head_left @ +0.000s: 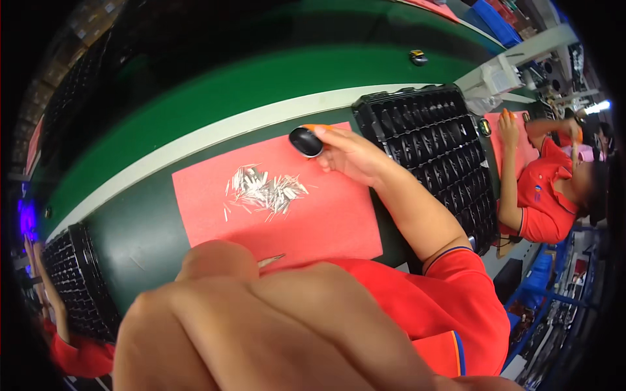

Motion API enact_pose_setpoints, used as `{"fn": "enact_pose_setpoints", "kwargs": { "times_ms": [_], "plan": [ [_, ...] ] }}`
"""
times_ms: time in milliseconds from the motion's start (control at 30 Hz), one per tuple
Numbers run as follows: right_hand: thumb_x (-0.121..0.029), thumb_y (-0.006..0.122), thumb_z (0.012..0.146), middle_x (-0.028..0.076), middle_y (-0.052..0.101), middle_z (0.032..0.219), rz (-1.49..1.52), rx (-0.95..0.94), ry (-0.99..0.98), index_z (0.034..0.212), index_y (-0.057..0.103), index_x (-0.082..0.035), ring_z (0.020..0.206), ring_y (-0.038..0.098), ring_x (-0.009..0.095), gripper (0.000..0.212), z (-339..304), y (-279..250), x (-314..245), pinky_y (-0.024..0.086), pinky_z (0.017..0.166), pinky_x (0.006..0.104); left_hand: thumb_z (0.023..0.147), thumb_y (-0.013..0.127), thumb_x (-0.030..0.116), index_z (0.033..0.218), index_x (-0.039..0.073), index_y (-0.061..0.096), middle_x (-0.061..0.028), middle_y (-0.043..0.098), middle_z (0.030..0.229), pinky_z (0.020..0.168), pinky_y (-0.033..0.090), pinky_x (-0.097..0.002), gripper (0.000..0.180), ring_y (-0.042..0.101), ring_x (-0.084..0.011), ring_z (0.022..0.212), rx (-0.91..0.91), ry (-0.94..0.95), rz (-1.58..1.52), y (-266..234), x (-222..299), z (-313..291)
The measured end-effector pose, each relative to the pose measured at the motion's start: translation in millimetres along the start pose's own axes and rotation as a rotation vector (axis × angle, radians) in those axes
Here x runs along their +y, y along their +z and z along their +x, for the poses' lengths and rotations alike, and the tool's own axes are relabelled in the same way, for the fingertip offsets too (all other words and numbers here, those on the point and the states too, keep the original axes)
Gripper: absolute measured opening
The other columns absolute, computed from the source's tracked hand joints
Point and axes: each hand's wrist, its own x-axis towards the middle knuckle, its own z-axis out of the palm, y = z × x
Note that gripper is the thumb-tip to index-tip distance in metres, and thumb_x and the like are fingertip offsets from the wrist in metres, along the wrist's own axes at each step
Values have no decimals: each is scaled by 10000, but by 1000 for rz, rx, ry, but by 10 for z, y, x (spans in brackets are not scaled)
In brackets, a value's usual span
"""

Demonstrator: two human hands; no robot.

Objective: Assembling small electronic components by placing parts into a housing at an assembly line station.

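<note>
My right hand [350,153] is closed round a black, glossy, oval computer mouse [304,142], with orange covering on a finger. It hangs over the upper edge of a pink mat [339,221]. A loose pile of thin white and grey slivers [264,189] is spread on the mat, left of the mouse. Very close and blurred, my left hand [248,313] fills the lower part of the view. Its knuckles are bent and its fingertips hidden. A narrow pointed tip [272,259] shows beyond it; whether that hand holds it cannot be told.
A black tray [365,117] of compartments with dark shells stands right of the mat; another black tray [81,267] is at left. A white rail [215,140] runs before a green surface [261,85] carrying a small dark item [418,58]. Co-workers in red sit right and left.
</note>
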Motion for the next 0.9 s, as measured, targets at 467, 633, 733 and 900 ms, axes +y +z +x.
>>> {"fn": "enact_pose_setpoints", "kwargs": {
  "times_ms": [467, 633, 733, 900],
  "plan": [
    [-334, 478, 967, 25, 600, 932, 74, 22, -15, 1230, 534, -22, 657, 482, 97, 411, 100, 11, -6, 401, 588, 243, 781, 599, 117, 826, 123, 547, 22, 534, 775, 665, 346, -269, 69, 474, -116, 791, 6, 240, 47, -420, 360, -177],
    [-317, 481, 970, 27, 604, 898, 73, 31, -24, 1226, 543, -21, 653, 490, 93, 397, 49, -49, -52, 412, 589, 248, 766, 615, 102, 818, 128, 563, 29, 537, 781, 671, 345, -263, 77, 475, -108, 806, -20, 285, 24, -209, 161, -105],
    [-316, 486, 970, 28, 608, 898, 64, 37, -30, 1219, 550, -21, 653, 491, 87, 391, 46, -60, -86, 415, 589, 246, 757, 624, 94, 814, 130, 573, 34, 538, 785, 675, 344, -260, 84, 476, -104, 814, -36, 308, 18, -107, 19, 14],
    [-318, 494, 968, 21, 608, 897, 72, 18, -16, 1209, 553, -28, 654, 490, 80, 382, 42, -101, -134, 411, 587, 239, 743, 639, 79, 806, 135, 589, 41, 540, 790, 681, 343, -254, 98, 477, -96, 829, -53, 376, 12, -117, 58, -1]
  ]
}}
